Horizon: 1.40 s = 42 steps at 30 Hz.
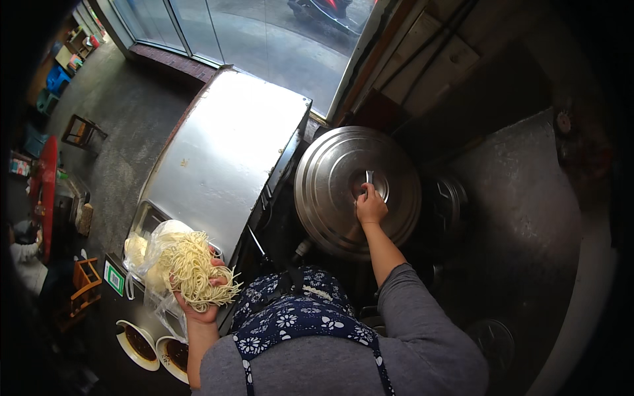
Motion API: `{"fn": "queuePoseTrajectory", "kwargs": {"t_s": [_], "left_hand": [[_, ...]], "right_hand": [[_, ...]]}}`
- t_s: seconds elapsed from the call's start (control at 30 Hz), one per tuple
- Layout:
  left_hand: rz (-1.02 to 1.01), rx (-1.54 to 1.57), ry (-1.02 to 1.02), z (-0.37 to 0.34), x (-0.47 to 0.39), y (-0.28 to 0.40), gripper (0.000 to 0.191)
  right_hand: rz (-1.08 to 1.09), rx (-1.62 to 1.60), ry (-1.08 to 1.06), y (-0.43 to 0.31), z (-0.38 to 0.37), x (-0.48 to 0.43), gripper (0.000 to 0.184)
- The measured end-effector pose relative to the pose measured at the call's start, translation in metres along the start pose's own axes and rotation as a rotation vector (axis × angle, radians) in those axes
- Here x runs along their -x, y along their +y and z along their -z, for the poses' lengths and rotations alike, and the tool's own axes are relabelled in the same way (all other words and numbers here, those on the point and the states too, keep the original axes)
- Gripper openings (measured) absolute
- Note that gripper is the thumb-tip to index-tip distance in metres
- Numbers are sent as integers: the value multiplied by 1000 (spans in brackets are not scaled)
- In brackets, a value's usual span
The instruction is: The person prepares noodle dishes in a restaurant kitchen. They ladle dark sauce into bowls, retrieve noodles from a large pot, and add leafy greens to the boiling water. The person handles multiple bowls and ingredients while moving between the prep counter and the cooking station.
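A loose bundle of pale noodles (195, 270) rests in my left hand (202, 308), whose fingers curl around its right side. Clear plastic bags (153, 252) lie beside and behind the noodles, near the counter's end. My right hand (371, 205) grips the metal handle (369, 177) at the middle of a large round metal lid (329, 173). The lid looks seated on a big pot, whose body is mostly hidden under it. Two bowls of dark liquid, one on the left (137, 345) and one partly behind my left forearm (173, 354), stand at the lower left.
A stainless steel counter (218, 143) stretches away left of the lid. A card with a printed code (114, 278) stands near the bowls. Further left are a red table (47, 198), wooden chairs (86, 284) and a person's sleeve (25, 252). Another metal lid (449, 198) sits in shadow at right.
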<state>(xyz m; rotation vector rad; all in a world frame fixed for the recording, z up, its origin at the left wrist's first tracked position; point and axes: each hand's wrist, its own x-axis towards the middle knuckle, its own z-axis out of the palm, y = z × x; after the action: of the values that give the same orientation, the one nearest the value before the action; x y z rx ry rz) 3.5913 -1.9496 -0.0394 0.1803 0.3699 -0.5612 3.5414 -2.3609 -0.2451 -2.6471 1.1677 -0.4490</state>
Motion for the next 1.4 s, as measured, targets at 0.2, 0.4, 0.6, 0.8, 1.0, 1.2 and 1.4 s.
{"fn": "queuePoseTrajectory", "kwargs": {"t_s": [0.2, 0.4, 0.6, 0.8, 1.0, 1.2, 1.4], "left_hand": [[35, -28, 32, -2, -8, -4, 73], [44, 3, 17, 4, -13, -2, 71], [89, 61, -8, 3, -17, -3, 71], [57, 13, -50, 3, -16, -4, 71], [56, -17, 9, -2, -14, -4, 71], [97, -44, 12, -7, -13, -6, 70], [130, -61, 24, -9, -19, -13, 74]], "right_hand": [[12, -14, 46, 1, 3, 3, 23], [61, -29, 87, -7, 3, 4, 32], [40, -61, 38, 2, 2, 2, 51], [37, -79, -9, -3, 9, -1, 54], [35, -94, -13, 1, -2, 2, 53], [69, -59, 19, 3, 1, 1, 55], [39, -65, 1, -1, 3, 3, 54]]}}
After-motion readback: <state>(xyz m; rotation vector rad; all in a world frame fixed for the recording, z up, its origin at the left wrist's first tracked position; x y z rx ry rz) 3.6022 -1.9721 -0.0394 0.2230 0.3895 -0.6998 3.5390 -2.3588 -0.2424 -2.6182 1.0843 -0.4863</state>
